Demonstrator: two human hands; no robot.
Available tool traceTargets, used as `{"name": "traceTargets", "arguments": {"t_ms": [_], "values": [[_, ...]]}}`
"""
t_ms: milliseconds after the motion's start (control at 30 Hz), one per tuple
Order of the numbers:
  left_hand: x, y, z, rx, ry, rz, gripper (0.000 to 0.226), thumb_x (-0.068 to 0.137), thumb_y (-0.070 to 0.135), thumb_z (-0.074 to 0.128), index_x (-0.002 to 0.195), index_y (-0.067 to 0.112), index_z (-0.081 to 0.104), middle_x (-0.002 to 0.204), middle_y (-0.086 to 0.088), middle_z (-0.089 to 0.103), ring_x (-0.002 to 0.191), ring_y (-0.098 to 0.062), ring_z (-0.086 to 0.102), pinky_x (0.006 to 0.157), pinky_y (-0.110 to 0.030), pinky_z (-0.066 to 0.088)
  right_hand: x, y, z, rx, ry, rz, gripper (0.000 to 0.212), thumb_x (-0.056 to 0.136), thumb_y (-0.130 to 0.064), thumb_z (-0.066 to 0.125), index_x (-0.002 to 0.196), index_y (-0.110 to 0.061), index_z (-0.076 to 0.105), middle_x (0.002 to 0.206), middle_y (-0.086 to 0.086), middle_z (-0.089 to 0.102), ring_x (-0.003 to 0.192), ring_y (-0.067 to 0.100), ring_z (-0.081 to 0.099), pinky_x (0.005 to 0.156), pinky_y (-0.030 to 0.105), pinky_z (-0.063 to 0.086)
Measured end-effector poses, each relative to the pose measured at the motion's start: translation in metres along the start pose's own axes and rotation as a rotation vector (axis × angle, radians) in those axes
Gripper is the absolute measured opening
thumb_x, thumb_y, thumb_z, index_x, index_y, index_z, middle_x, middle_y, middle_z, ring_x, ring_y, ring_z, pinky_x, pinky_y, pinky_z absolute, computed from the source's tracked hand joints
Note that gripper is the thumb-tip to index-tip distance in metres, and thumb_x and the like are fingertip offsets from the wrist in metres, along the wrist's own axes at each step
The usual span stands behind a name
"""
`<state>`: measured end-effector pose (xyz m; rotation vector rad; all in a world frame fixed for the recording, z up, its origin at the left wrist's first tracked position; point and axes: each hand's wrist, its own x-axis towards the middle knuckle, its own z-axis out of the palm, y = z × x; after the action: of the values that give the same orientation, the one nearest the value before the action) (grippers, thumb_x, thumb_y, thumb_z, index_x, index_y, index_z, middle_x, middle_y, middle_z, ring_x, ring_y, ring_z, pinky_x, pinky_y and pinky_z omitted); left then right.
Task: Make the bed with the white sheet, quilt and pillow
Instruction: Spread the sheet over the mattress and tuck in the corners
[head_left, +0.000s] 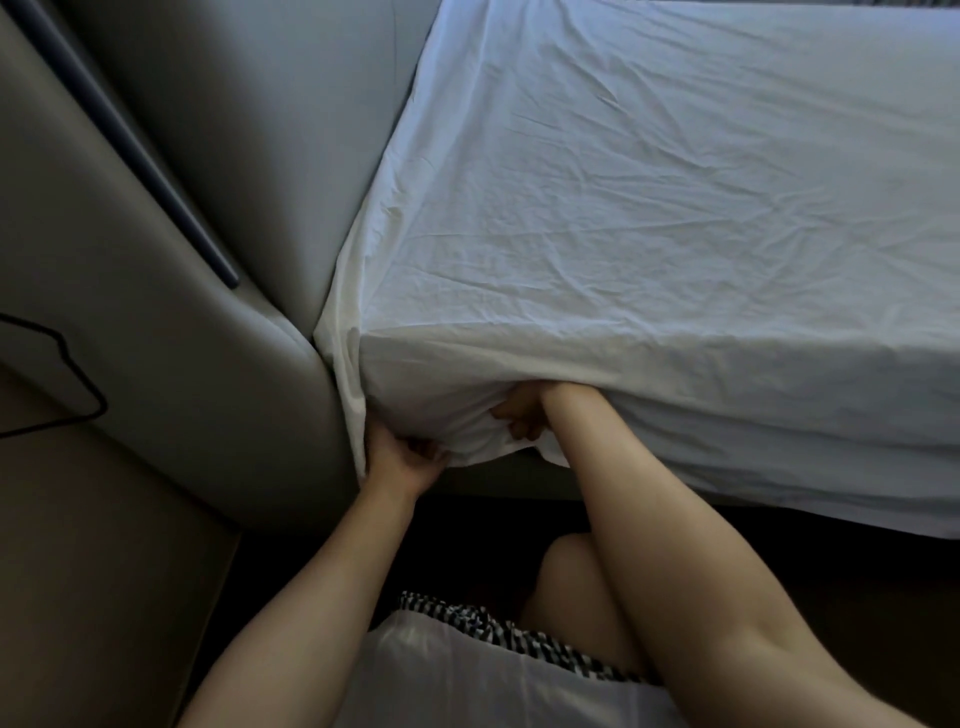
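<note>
Left hand grips loose white sheet at the mattress corner beside the headboard | right hand bunches its hanging edge | sheet spread, corner untucked; quilt, pillow seemingly still to come.

The sheet lies over the bed beyond both hands. The left hand sits beside the headboard; the right hand is just right of it, in the sheet's hanging edge.
</note>
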<state>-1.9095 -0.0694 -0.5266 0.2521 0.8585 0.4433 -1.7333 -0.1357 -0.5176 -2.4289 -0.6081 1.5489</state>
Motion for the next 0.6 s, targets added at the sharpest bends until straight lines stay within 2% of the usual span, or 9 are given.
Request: {"name": "traceTargets", "arguments": {"t_ms": [100, 167, 233, 267, 333, 400, 467, 533, 600], "values": [[-0.001, -0.002, -0.002, 0.033, 0.032, 0.009, 0.056, 0.084, 0.062, 0.041, 0.105, 0.013, 0.056, 0.103, -0.009, 0.055, 0.091, -0.024, 0.053, 0.09, -0.037, 0.039, 0.002, 0.003, 0.001, 0.14, 0.009, -0.028, 0.028, 0.091, -0.037, 0.056, 0.078, -0.018, 0.04, 0.069, 0.002, 0.039, 0.061, 0.017, 0.038, 0.083, 0.031, 0.042], [0.002, -0.002, -0.003, 0.009, 0.001, 0.014, 0.058, 0.084, 0.062, 0.04, 0.112, 0.014, 0.057, 0.115, -0.011, 0.057, 0.104, -0.027, 0.054, 0.099, -0.037, 0.037, -0.013, 0.002, 0.005, 0.301, 0.116, -0.052, 0.019, 0.089, -0.025, 0.062, 0.078, -0.019, 0.048, 0.071, 0.002, 0.049, 0.06, 0.013, 0.047, 0.067, 0.024, 0.051], [0.004, -0.003, 0.0, -0.046, -0.015, 0.038, 0.063, 0.085, 0.061, 0.041, 0.13, 0.018, 0.051, 0.135, -0.01, 0.051, 0.122, -0.03, 0.049, 0.108, -0.043, 0.035, -0.03, 0.01, 0.014, 0.437, 0.188, -0.088, 0.011, 0.093, -0.014, 0.058, 0.09, -0.02, 0.049, 0.081, -0.003, 0.049, 0.063, 0.0, 0.045, 0.048, 0.011, 0.043], [0.002, -0.005, 0.004, -0.067, -0.017, 0.05, 0.062, 0.086, 0.06, 0.041, 0.132, 0.02, 0.05, 0.139, -0.009, 0.049, 0.122, -0.03, 0.049, 0.108, -0.044, 0.034, -0.037, 0.013, 0.019, 0.532, 0.248, -0.151, 0.011, 0.096, -0.012, 0.052, 0.097, -0.02, 0.045, 0.085, -0.005, 0.047, 0.065, -0.005, 0.043, 0.047, 0.004, 0.04], [0.002, -0.009, 0.007, -0.093, -0.033, 0.082, 0.056, 0.085, 0.06, 0.04, 0.125, 0.024, 0.055, 0.139, -0.007, 0.05, 0.116, -0.03, 0.052, 0.107, -0.045, 0.036, -0.04, 0.024, 0.022, 1.047, 0.253, -0.089, 0.007, 0.101, -0.023, 0.042, 0.104, -0.019, 0.047, 0.085, 0.0, 0.05, 0.078, 0.005, 0.055, 0.065, 0.012, 0.049], [-0.002, -0.007, 0.013, -0.102, -0.061, 0.112, 0.057, 0.085, 0.063, 0.038, 0.128, 0.029, 0.055, 0.14, -0.004, 0.05, 0.122, -0.03, 0.05, 0.108, -0.048, 0.035, -0.05, 0.033, 0.024, 1.544, 0.143, 0.075, 0.037, 0.096, -0.049, 0.035, 0.109, -0.02, 0.054, 0.102, 0.006, 0.059, 0.11, 0.021, 0.056, 0.093, 0.037, 0.044], [-0.005, -0.004, 0.019, -0.108, -0.026, 0.141, 0.06, 0.085, 0.066, 0.035, 0.132, 0.032, 0.052, 0.143, -0.001, 0.047, 0.129, -0.03, 0.045, 0.107, -0.048, 0.035, -0.049, 0.026, 0.033, 1.544, 0.161, -0.025, 0.053, 0.097, -0.051, 0.023, 0.13, -0.017, 0.049, 0.129, 0.006, 0.055, 0.121, 0.027, 0.052, 0.089, 0.04, 0.045], [-0.011, -0.002, 0.024, -0.123, 0.019, 0.14, 0.06, 0.087, 0.066, 0.031, 0.133, 0.032, 0.05, 0.145, 0.0, 0.045, 0.132, -0.03, 0.042, 0.105, -0.048, 0.036, -0.05, 0.014, 0.048, 1.56, 0.193, -0.147, 0.056, 0.101, -0.042, 0.015, 0.142, -0.012, 0.038, 0.142, 0.008, 0.047, 0.116, 0.025, 0.053, 0.081, 0.036, 0.048], [-0.014, 0.0, 0.025, -0.152, -0.008, 0.146, 0.057, 0.091, 0.062, 0.025, 0.134, 0.032, 0.049, 0.146, 0.0, 0.044, 0.134, -0.031, 0.039, 0.104, -0.047, 0.033, -0.054, -0.006, 0.062, 1.78, 0.265, -0.156, 0.057, 0.101, -0.042, 0.017, 0.141, -0.01, 0.042, 0.142, 0.008, 0.048, 0.115, 0.025, 0.052, 0.094, 0.038, 0.046]]}}
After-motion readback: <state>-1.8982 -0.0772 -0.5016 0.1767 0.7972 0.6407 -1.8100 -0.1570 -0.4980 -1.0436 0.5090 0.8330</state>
